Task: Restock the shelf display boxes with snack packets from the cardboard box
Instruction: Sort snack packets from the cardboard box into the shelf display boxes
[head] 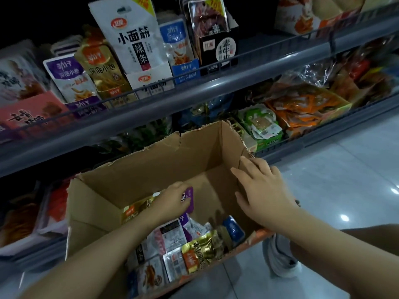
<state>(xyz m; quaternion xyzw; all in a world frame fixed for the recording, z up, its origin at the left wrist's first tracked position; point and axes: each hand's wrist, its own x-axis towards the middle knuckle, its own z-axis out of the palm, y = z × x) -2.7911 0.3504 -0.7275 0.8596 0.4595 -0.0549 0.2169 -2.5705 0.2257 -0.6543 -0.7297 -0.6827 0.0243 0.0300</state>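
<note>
Head view, cardboard box (164, 160), snack packets (190, 244) inside

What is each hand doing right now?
Left hand: grips a purple snack packet inside the brown cardboard box.
Right hand: open, resting on the box's wall.

A shop aisle is showing here. Above the left hand (172, 201), grey wire-fronted shelves (216, 87) are carrying display boxes (149, 79) of branded snack packets (129, 37), over a glossy tiled floor (345, 173)
</note>
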